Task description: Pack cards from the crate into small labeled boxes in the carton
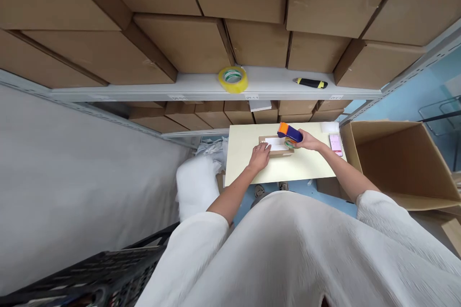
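Observation:
A small cardboard box (282,153) lies on the pale yellow table (245,168), with a white paper (276,143) on its top. My left hand (260,156) rests on the left part of the box, fingers stretched over its top and the paper's edge. Above the right end of the box, my right hand (307,140) is wrapped round an orange and purple tape dispenser (292,133). A tape roll sits in the dispenser, close to the box top. Whether the tape touches the box I cannot tell.
A phone (335,145) lies at the table's right side. On the shelf (201,87) above are a yellow tape roll (233,79) and a utility knife (310,83), before stacked cartons. A large open carton (403,163) stands right; white wrap (196,184) and a black crate (118,268) are left.

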Demonstrator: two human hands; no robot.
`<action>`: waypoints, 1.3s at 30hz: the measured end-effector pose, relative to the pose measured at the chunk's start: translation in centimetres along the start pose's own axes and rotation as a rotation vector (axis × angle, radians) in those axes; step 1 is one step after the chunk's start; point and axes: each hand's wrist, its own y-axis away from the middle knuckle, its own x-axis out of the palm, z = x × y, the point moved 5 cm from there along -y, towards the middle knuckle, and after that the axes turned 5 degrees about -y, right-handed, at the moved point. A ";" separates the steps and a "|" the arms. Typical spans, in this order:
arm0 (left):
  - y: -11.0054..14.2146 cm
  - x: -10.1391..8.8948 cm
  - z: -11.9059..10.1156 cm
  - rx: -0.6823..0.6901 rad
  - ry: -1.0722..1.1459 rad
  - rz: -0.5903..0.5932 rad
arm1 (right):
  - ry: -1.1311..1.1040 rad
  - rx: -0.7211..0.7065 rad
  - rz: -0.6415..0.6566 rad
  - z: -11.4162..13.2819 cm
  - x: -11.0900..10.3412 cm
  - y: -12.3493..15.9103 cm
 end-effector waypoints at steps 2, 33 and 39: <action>0.0 -0.2 -0.1 0.004 0.012 -0.008 | 0.079 -0.024 -0.004 0.2 1.1 -0.9; -4.1 -3.3 -1.3 -0.605 1.223 -0.131 | 0.553 -0.154 -0.018 -2.7 1.4 -2.3; -3.9 -3.4 -0.5 -0.631 1.173 -0.209 | 0.615 -0.131 0.013 -1.8 2.1 -2.2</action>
